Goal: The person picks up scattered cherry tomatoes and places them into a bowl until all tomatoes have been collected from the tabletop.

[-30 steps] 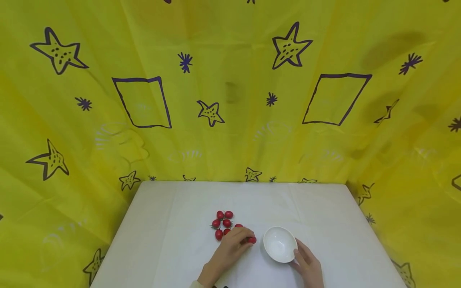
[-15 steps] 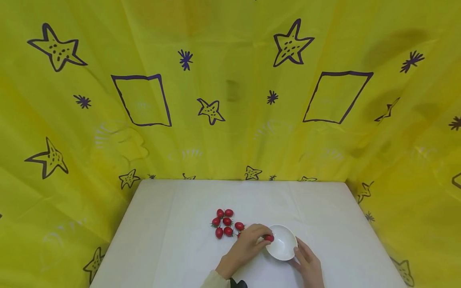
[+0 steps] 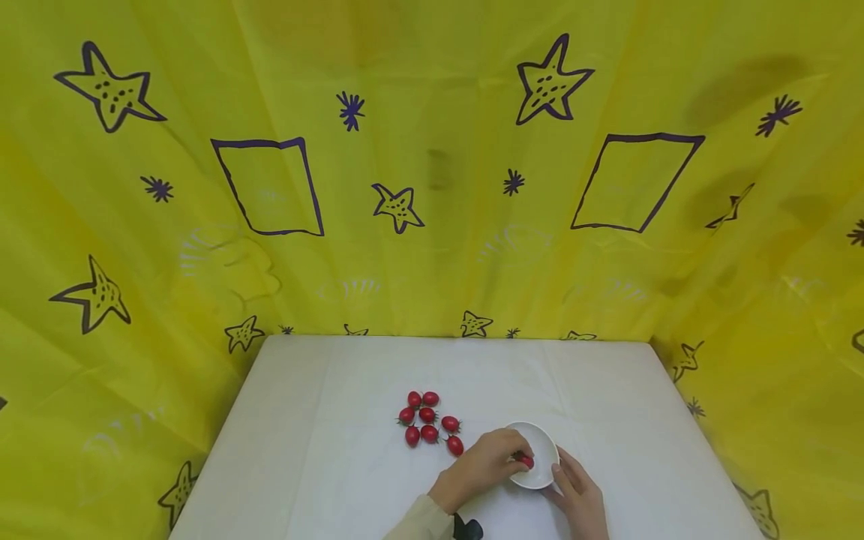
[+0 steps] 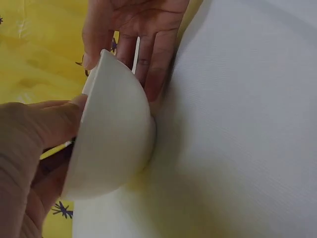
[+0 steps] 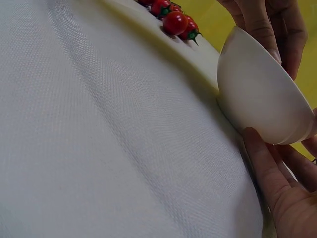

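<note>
A white bowl [image 3: 548,448] stands on the table's near right side. My right hand [image 3: 579,495] holds it from the right, with the thumb at the rim and the fingers around the outer wall. My left hand [image 3: 482,463] reaches over the bowl's left rim and pinches a red cherry tomato [image 3: 526,461] inside it. In the left wrist view the bowl's wall [image 4: 116,129] hides that tomato. The right wrist view shows the right hand's fingers [image 5: 262,163] against the bowl's lower side.
Several cherry tomatoes [image 3: 429,433] with green stems lie left of the bowl, two of them nearer to the left hand. The table [image 3: 324,480] has a white cover. Yellow curtains [image 3: 432,262] with drawn stars enclose its back and sides.
The left hand has carried the cherry tomato rightward from beside the other tomatoes, over the rim and into the bowl. The right hand has stayed on the bowl.
</note>
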Demonstrator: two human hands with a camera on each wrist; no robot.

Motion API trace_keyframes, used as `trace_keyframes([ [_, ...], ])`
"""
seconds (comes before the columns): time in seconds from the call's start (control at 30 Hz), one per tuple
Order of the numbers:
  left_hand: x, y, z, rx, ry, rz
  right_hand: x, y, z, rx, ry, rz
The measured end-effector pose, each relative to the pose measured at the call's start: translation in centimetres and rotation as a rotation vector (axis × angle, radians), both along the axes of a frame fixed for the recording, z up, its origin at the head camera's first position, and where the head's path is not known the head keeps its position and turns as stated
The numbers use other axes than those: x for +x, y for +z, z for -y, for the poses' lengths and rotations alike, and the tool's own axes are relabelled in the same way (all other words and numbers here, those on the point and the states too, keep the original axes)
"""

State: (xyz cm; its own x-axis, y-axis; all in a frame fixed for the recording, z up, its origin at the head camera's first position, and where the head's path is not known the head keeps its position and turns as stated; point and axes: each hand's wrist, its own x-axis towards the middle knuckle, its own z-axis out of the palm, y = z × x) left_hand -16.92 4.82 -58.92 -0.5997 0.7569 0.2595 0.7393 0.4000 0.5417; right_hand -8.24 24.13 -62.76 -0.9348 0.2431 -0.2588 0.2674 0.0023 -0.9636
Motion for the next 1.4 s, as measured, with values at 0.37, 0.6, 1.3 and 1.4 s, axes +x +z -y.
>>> trace_keyframes([
  [0.37, -0.9, 0.1, -1.9, -0.208, -0.084, 0.047, 0.1, 0.0, 0.2, 0.031, 0.000, 0.002],
  [0.6, -1.3, 0.0, -2.5, -0.266, -0.075, 0.058, 0.4, 0.0, 0.3, 0.019, 0.001, 0.028],
  [1.3, -2.2, -0.1, -2.5, -0.279, -0.041, 0.091, 0.3, -0.1, 0.4, -0.068, -0.011, -0.052],
  [1.4, -2.1, 0.1, -2.2, -0.280, -0.028, 0.063, 0.3, -0.1, 0.4, -0.061, -0.009, -0.040],
])
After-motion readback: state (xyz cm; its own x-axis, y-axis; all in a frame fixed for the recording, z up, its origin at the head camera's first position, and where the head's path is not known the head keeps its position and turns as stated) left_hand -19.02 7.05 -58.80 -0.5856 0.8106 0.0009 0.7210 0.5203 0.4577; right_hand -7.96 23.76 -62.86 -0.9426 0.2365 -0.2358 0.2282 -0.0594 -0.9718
